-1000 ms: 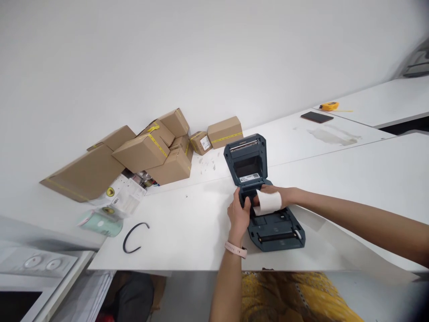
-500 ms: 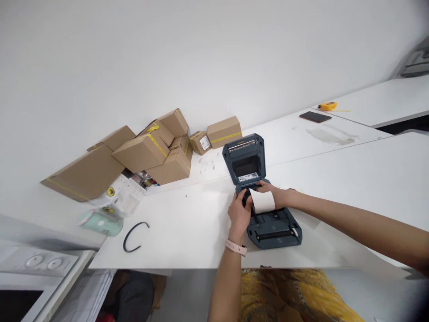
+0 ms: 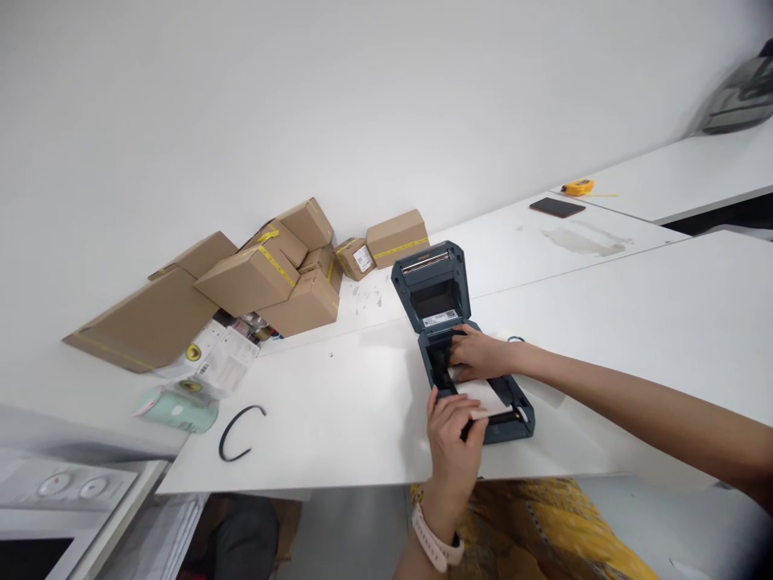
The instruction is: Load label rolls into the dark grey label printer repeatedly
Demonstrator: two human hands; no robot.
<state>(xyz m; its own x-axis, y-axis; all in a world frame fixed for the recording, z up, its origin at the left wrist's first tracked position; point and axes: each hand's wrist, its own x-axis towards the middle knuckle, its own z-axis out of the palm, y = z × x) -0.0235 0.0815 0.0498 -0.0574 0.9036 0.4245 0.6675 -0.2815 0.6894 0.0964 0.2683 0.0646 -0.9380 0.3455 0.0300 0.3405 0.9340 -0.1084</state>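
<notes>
Left hand (image 3: 456, 439): my fingers, nearly closed, pinch the paper (image 3: 486, 398).
Right hand (image 3: 483, 354): inside printer (image 3: 436, 300), left's 1 o'clock; can't tell grip.
Paper: seemingly being threaded; needs straightening.

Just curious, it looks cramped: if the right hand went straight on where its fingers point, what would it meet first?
Probably the printer's left inner side, close ahead of the right hand, though depth is unclear.

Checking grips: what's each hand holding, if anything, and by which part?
Left hand: white paper strip, by its near end. Right hand: inside the open blue-grey plastic printer, any hold hidden.
</notes>
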